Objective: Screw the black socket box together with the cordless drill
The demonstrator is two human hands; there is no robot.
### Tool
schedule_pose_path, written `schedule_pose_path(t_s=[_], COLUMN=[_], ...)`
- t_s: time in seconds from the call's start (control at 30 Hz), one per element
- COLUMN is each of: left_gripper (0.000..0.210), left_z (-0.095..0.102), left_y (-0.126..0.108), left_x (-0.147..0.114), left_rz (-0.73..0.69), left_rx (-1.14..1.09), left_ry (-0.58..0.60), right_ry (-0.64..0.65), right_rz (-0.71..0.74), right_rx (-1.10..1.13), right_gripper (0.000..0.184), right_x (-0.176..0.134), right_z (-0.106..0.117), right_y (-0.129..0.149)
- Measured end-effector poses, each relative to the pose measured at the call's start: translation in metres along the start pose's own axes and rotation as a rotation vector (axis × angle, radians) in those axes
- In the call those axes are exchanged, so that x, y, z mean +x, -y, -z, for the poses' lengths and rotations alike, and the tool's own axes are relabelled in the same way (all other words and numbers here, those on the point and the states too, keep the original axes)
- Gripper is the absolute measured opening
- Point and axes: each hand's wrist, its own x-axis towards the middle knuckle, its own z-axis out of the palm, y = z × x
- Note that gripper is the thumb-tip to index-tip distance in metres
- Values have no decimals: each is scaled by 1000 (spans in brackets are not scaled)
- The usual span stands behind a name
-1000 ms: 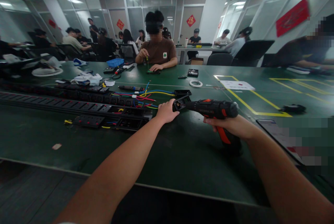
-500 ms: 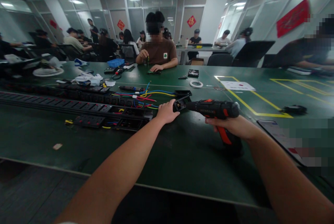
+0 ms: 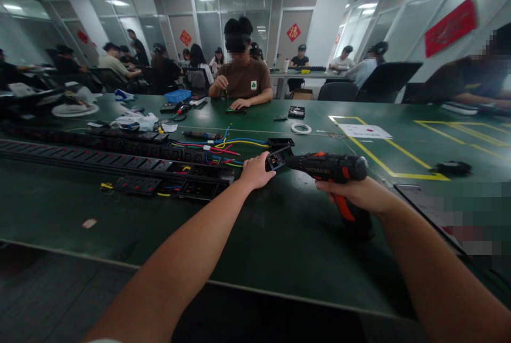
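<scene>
My left hand (image 3: 257,171) is closed around a small black plastic housing (image 3: 280,158), tilted above the green table. Wrapped about the handle of a black and orange cordless drill (image 3: 328,166) is my right hand (image 3: 361,194). The drill lies sideways, its nose pointing left into the housing; whether the bit touches anything inside is too small to tell. Left of my hands are long black power strips (image 3: 99,157) with rows of sockets. Coloured wires (image 3: 235,141) run from them to another black housing (image 3: 280,143). A loose socket block (image 3: 138,185) lies in front.
Across the green table (image 3: 279,258) sits a co-worker (image 3: 243,76) holding a thin tool. A white ring (image 3: 301,128), a paper sheet (image 3: 365,131), a blue basket (image 3: 178,96) and a pen-like tool (image 3: 200,135) lie farther back. A phone-like device (image 3: 423,207) lies right.
My hands, the housing and the drill hold nearly the same pose. The view has shifted very slightly. In the background, a standing person has moved a little to the left.
</scene>
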Motion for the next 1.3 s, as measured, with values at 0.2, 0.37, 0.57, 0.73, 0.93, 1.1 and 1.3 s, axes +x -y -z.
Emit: schedule_pose_path(t_s=[0.2,0.37,0.57,0.73,0.93,1.1,1.3], left_gripper=[64,64,65,64,66,64,64], left_z=[0,0,-2,-1,-1,-2,-1], left_y=[0,-1,1,-1,0,1,-1], left_x=[0,0,2,1,0,1,0], left_rz=[-2,1,-3,-2,-5,-11,-6], left_rx=[-6,7,15,12,9,7,5], left_ry=[0,-9,-14,-5,-8,-18,-18], right_ry=[8,8,11,26,28,21,19], right_rz=[34,39,20,31,43,56,51], right_rx=[-13,-35,-22,-33,-40,-53,-42], right_gripper=[46,47,46,46,44,45,46], right_x=[-1,0,0,-1,0,-1,-2], right_z=[1,1,0,0,-1,-2,-1], right_y=[0,-1,0,2,0,3,4])
